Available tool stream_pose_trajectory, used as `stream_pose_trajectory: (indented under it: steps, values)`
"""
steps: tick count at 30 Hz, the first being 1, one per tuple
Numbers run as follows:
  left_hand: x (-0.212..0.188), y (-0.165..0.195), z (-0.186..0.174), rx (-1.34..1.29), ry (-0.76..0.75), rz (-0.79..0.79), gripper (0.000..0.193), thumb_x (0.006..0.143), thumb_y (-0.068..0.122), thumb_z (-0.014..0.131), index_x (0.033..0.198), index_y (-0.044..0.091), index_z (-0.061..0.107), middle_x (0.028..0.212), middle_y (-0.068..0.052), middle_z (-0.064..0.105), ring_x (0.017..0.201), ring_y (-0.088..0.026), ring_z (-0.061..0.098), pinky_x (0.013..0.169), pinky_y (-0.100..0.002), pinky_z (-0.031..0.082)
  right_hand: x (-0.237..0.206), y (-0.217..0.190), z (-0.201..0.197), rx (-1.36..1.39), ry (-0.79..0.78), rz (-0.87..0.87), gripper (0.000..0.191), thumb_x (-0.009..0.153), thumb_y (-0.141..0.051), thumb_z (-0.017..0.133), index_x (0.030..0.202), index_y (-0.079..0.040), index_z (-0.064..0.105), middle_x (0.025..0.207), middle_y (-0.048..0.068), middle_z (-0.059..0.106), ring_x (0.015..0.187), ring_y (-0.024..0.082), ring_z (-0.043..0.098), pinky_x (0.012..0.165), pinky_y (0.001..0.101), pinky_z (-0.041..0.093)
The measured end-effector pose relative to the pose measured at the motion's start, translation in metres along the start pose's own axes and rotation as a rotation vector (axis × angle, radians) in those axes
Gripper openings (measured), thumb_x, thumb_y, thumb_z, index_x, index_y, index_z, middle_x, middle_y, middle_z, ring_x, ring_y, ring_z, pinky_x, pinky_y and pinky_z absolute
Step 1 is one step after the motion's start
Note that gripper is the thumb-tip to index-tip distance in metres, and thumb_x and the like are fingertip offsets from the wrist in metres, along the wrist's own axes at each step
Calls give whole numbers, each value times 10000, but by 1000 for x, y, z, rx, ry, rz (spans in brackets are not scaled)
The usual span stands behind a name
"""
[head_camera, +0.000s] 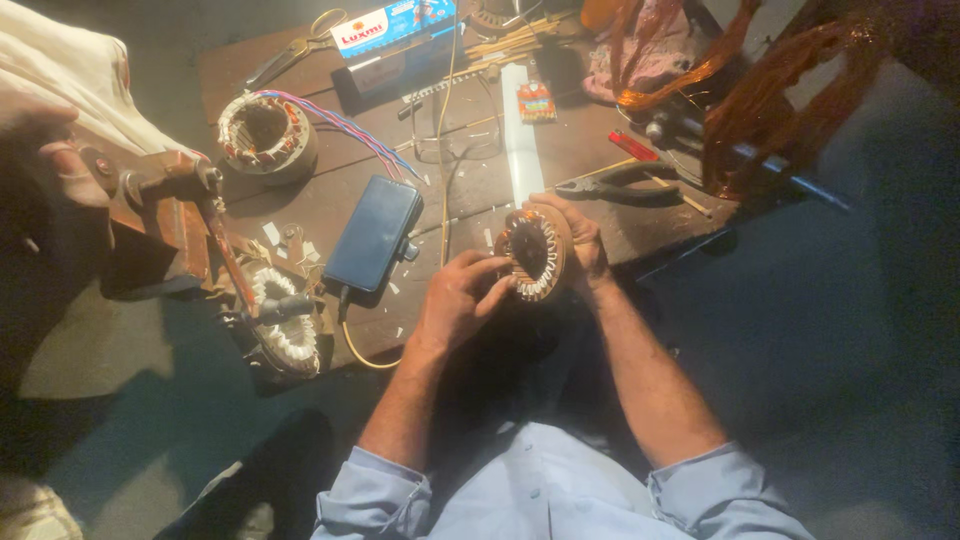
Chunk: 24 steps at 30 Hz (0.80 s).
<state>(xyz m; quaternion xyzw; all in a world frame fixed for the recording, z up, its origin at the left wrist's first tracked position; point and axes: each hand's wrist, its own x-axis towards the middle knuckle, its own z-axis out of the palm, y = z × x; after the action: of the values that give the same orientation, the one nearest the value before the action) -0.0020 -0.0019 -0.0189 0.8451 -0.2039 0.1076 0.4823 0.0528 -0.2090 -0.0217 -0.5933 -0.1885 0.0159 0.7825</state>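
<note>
A round motor stator (535, 253) with white slot liners and copper windings is held on edge above the near side of a low wooden board (470, 175). My right hand (578, 240) wraps around its far side and grips it. My left hand (458, 296) presses its fingertips against the stator's near face, thumb and fingers on the rim. Both forearms in pale blue sleeves reach up from the bottom of the view.
On the board lie a dark phone (374, 234) on a cable, another stator (265, 133) with coloured wires, pliers (608, 183), scissors (290, 52), a box (392, 25) and a white strip (520, 130). A winding jig (268, 310) stands at left. Another person's hand (45, 150) is at far left. Copper wire bundles (770, 90) hang top right.
</note>
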Motion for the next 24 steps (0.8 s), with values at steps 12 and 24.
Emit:
stream_pose_trajectory:
  steps: [12,24]
  values:
    - [13,-7,13,-124,137,-338,408,853,228,775,1189,13,686,988,-175,732,830,-256,738,710,-356,572,0,-8,7,71,1,-11,670,919,-322,836,1441,-13,552,1276,130,723,1134,181,712,1024,348,591]
    - [22,-15,21,-91,130,-183,250,861,110,754,1097,29,747,1053,-170,751,987,-328,727,877,-380,561,1,-4,7,-14,-13,-26,548,935,-120,794,1427,-17,576,1271,129,730,1128,174,713,1018,347,598]
